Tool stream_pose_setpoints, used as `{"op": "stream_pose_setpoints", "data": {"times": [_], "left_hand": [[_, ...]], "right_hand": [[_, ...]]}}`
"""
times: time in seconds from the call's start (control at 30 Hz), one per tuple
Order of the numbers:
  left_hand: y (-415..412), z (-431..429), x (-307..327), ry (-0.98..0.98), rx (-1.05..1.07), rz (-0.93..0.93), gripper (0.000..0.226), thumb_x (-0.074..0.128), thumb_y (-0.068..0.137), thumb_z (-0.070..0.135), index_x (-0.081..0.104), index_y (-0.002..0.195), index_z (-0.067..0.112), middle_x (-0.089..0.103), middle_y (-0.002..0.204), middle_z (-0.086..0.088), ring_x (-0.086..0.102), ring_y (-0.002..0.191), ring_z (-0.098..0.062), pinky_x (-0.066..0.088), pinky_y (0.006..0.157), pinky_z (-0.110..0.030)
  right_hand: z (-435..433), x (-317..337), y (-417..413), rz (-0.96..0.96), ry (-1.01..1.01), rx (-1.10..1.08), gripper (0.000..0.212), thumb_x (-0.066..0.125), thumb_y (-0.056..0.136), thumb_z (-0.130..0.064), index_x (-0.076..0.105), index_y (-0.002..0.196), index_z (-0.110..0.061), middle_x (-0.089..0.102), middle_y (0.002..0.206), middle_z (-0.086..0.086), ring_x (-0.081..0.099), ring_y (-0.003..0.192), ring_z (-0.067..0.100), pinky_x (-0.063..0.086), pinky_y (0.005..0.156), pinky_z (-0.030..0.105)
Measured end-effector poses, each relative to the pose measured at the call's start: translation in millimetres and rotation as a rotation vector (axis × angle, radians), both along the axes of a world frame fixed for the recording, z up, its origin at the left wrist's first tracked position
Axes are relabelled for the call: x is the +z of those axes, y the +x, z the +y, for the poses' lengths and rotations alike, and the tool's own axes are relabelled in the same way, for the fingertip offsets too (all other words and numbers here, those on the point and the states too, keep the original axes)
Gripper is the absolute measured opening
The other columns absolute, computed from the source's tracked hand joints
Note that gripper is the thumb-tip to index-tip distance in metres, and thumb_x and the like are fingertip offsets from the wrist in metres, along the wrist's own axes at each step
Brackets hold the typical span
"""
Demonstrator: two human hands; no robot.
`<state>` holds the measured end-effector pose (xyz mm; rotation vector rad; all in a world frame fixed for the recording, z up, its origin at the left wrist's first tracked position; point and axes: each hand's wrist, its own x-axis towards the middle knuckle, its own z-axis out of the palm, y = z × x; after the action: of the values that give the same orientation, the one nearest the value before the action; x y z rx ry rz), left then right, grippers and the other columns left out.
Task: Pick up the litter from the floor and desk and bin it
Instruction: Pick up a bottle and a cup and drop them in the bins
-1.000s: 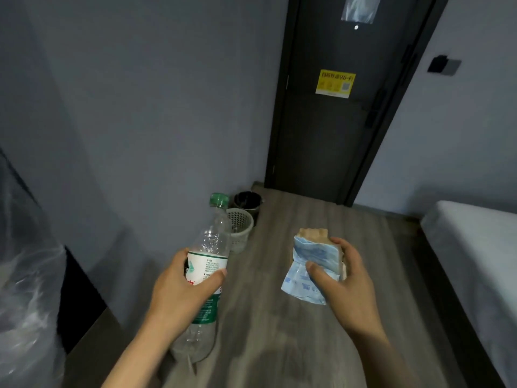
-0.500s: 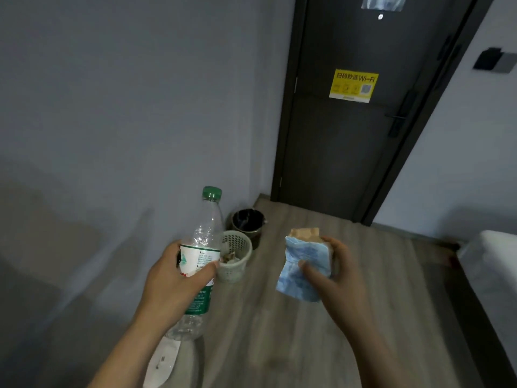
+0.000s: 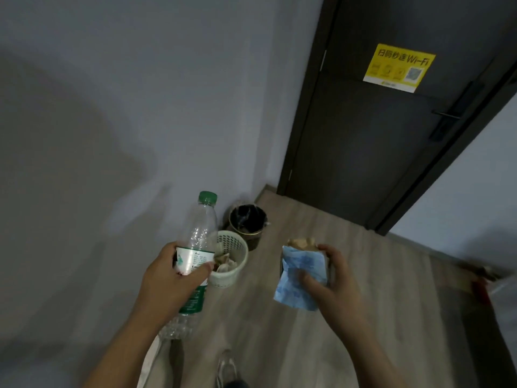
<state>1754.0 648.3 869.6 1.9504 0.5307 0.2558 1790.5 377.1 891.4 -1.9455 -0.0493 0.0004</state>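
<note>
wood floor (image 3: 282, 348), white basket (image 3: 227, 278), black bin (image 3: 256, 242)

A: What kind of place is this?
B: A small room to stay in, maybe a hotel; the dark door (image 3: 363, 152) has a yellow Wi-Fi sticker (image 3: 399, 68); a white bin (image 3: 225, 278) and a black bin (image 3: 253, 242) sit on the wood floor (image 3: 363, 281).

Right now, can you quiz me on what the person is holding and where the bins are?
1. True or false: the left grip holds a clear, green-capped bottle.
2. A white basket stands beside a black bin. Which is nearer the door? A basket; B bin.
3. Fill in: the right grip holds a crumpled ___ wrapper.
Key: 1 true; 2 B; 3 blue.
</note>
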Motion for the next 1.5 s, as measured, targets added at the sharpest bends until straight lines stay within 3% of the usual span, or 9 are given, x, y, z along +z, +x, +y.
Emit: {"op": "stream_pose_setpoints", "data": {"times": [0.13, 0.4, 0.53, 0.8, 0.97, 1.13, 1.23, 1.33, 1.5], "left_hand": [[73, 10, -9, -0.036, -0.003, 0.066, 0.035, 0.082, 0.07, 0.029, 0.052, 0.086, 0.034, 0.064, 0.08, 0.012, 0.062, 0.068, -0.003, 0.041, 0.054, -0.015], [196, 35, -8, -0.043, 0.015, 0.099, 0.038, 0.08, 0.071, 0.034, 0.051, 0.095, 0.035, 0.063, 0.083, 0.015, 0.062, 0.071, 0.0, 0.041, 0.054, -0.013], [233, 36, -17, -0.066, 0.042, 0.155, 0.036, 0.082, 0.069, 0.036, 0.051, 0.088, 0.036, 0.065, 0.083, 0.011, 0.064, 0.071, -0.003, 0.042, 0.052, -0.012], [303, 45, -44, 0.017, 0.251, 0.27, 0.037, 0.081, 0.07, 0.034, 0.049, 0.088, 0.033, 0.062, 0.077, 0.013, 0.059, 0.063, 0.001, 0.038, 0.051, -0.012], [338, 45, -64, 0.054, 0.409, 0.388, 0.045, 0.081, 0.07, 0.035, 0.047, 0.098, 0.028, 0.054, 0.076, 0.018, 0.052, 0.067, 0.003, 0.038, 0.051, -0.014], [363, 49, -100, 0.038, 0.499, 0.483, 0.048, 0.08, 0.068, 0.041, 0.045, 0.099, 0.03, 0.053, 0.077, 0.016, 0.053, 0.068, 0.0, 0.04, 0.052, -0.019], [371, 55, -130, 0.017, 0.518, 0.527, 0.049, 0.08, 0.068, 0.041, 0.044, 0.099, 0.032, 0.052, 0.078, 0.017, 0.052, 0.068, 0.001, 0.038, 0.051, -0.017], [374, 60, -163, 0.013, 0.486, 0.602, 0.049, 0.081, 0.068, 0.04, 0.044, 0.1, 0.032, 0.051, 0.078, 0.017, 0.052, 0.07, 0.001, 0.038, 0.052, -0.016], [378, 66, -220, 0.041, 0.431, 0.706, 0.05, 0.08, 0.068, 0.042, 0.051, 0.105, 0.025, 0.056, 0.081, 0.012, 0.056, 0.069, -0.003, 0.042, 0.052, -0.019]], "right_hand": [[12, -1, 77, 0.052, -0.045, 0.027, 0.038, 0.075, 0.078, -0.022, 0.055, 0.105, -0.04, 0.069, 0.091, -0.013, 0.068, 0.081, 0.002, 0.057, 0.065, 0.026], [42, -13, 211, 0.079, -0.098, 0.07, 0.044, 0.073, 0.08, -0.016, 0.054, 0.117, -0.03, 0.067, 0.101, -0.007, 0.065, 0.085, 0.003, 0.055, 0.066, 0.02], [58, -30, 263, 0.126, -0.12, 0.147, 0.045, 0.072, 0.078, -0.01, 0.054, 0.117, -0.026, 0.065, 0.102, -0.001, 0.064, 0.091, 0.017, 0.055, 0.079, 0.044], [81, -87, 402, 0.187, -0.199, 0.4, 0.035, 0.074, 0.082, -0.017, 0.055, 0.112, -0.02, 0.064, 0.099, -0.003, 0.064, 0.088, 0.015, 0.056, 0.074, 0.032], [109, -138, 476, 0.282, -0.293, 0.545, 0.043, 0.075, 0.08, -0.02, 0.054, 0.118, -0.017, 0.062, 0.098, -0.006, 0.061, 0.088, 0.013, 0.046, 0.069, 0.021], [140, -194, 509, 0.367, -0.347, 0.653, 0.041, 0.074, 0.077, -0.015, 0.057, 0.114, -0.016, 0.062, 0.096, -0.003, 0.06, 0.08, 0.006, 0.042, 0.053, 0.004], [159, -231, 521, 0.436, -0.378, 0.688, 0.043, 0.073, 0.077, -0.016, 0.056, 0.116, -0.015, 0.062, 0.098, -0.001, 0.062, 0.087, 0.013, 0.044, 0.059, 0.009], [176, -270, 529, 0.488, -0.407, 0.691, 0.044, 0.072, 0.077, -0.017, 0.055, 0.118, -0.013, 0.062, 0.102, 0.005, 0.063, 0.094, 0.021, 0.048, 0.069, 0.027], [199, -343, 533, 0.566, -0.448, 0.692, 0.043, 0.074, 0.075, -0.02, 0.056, 0.112, -0.009, 0.061, 0.103, 0.011, 0.062, 0.094, 0.026, 0.05, 0.07, 0.033]]}}
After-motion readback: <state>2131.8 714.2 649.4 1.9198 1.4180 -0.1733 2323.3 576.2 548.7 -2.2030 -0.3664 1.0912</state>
